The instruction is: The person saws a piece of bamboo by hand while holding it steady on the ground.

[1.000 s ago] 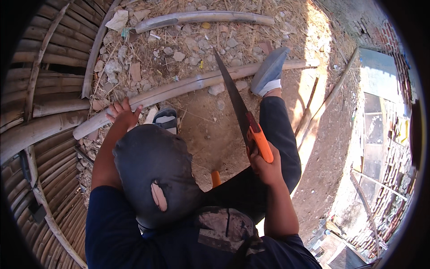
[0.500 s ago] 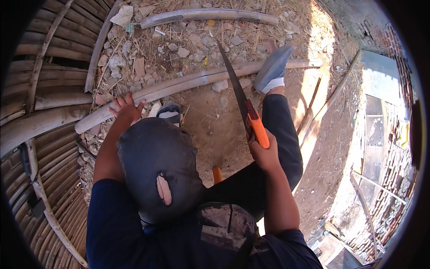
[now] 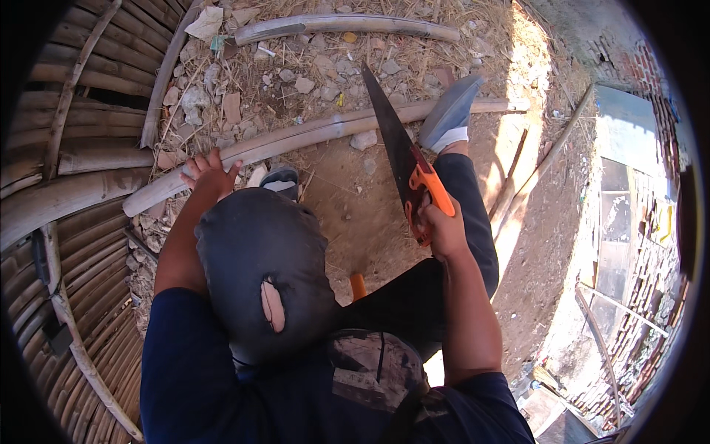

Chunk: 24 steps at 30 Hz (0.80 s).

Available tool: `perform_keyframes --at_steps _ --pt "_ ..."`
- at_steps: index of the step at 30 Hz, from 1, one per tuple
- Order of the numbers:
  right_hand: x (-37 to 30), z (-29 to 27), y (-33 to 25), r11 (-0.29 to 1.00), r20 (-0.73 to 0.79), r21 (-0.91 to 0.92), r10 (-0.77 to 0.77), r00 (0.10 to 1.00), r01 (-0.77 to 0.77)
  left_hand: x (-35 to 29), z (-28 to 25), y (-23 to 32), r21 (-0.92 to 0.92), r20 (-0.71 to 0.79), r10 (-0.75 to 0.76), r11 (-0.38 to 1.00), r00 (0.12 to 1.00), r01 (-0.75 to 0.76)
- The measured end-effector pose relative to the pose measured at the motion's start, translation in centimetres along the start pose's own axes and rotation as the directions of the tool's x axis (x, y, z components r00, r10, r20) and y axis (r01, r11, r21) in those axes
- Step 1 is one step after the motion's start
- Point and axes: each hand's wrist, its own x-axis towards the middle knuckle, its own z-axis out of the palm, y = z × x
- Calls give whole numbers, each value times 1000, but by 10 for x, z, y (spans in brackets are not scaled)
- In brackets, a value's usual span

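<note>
left grip [image 3: 210,180] lying spread, apparently bracing bamboo pole [image 3: 318,132]; right grip [image 3: 442,225] clamping saw [image 3: 399,152]; next move likely needing careful alignment.

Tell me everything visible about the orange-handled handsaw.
The orange-handled handsaw has a long, dark, metal-looking blade tapering to its tip, a dark-red piece at its base and an orange, plastic-looking looped handle. The bare right hand grips it. The blade slants up-left in view across the long, pale bamboo pole; contact cannot be told.
</note>
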Motion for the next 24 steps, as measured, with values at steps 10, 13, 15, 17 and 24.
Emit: perform_keyframes --at_steps 10,13,15,17,24 --pt "-81 -31 26 999 -62 -14 -45 997 44 -8 -9 -1 -11 80 10 1000 997 -10" --pt "-64 -28 25 999 -45 7 -35 998 35 -8 -12 1 -8 89 8 1000 996 -7" --pt "-45 -11 7 996 -21 -86 14 1000 -16 -5 -7 -2 -9 87 8 1000 996 -7" --pt "-37 -1 -1 994 9 -106 5 1000 -4 -4 -10 0 -5 103 2 1000 995 -1" --pt "-50 -4 0 997 -41 -80 -2 999 -1 -2 -6 -2 -13 85 9 1000 996 -8"
